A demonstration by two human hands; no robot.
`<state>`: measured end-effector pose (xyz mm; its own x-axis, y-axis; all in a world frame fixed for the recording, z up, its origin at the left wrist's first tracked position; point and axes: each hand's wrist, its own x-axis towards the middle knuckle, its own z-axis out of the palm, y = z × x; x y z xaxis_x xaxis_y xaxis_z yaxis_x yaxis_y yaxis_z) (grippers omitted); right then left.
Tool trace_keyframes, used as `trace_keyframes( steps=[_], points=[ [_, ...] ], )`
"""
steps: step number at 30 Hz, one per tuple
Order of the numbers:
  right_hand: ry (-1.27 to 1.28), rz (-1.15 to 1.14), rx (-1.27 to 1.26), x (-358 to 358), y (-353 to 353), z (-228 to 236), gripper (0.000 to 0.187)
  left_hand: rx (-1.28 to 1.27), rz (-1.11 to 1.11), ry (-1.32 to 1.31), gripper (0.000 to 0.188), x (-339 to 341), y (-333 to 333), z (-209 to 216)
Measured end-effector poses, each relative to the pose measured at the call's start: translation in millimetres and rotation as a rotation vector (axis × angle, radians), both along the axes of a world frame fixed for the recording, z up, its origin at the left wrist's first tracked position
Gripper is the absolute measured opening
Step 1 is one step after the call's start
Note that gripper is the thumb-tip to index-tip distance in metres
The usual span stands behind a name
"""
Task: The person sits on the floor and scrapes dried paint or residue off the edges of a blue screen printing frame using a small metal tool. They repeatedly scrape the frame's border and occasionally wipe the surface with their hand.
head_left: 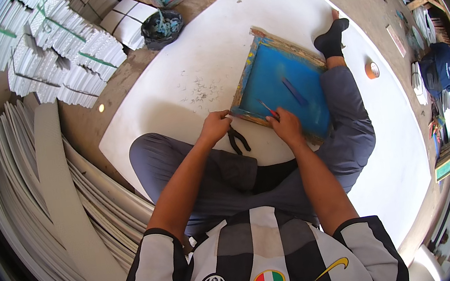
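The frame (281, 86), wooden with a blue mesh, lies tilted across the right leg (349, 125) over the white sheet (184, 83); the left hand (215, 127) pinches its near-left corner with fingers closed; the right hand (286, 125) is closed around a red-handled tool (268, 109) pressed to the near edge; black pliers (237, 139) lie just beside the left hand.
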<state>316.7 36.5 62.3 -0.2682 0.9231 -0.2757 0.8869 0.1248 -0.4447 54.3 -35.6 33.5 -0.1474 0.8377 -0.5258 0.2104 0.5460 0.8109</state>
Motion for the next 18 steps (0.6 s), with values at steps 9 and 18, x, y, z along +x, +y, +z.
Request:
trace_keyframes(
  steps=[9,18],
  points=[
    [0.006,-0.071,-0.05,-20.2,-29.5,-6.9,0.032,0.002,0.37,-0.419,0.076,2.5,-10.6,-9.6],
    [0.238,0.127,0.068,-40.7,-37.6,13.8,0.039,0.09,0.312,-0.125,0.054,21.0,-12.6,-28.2]
  ],
)
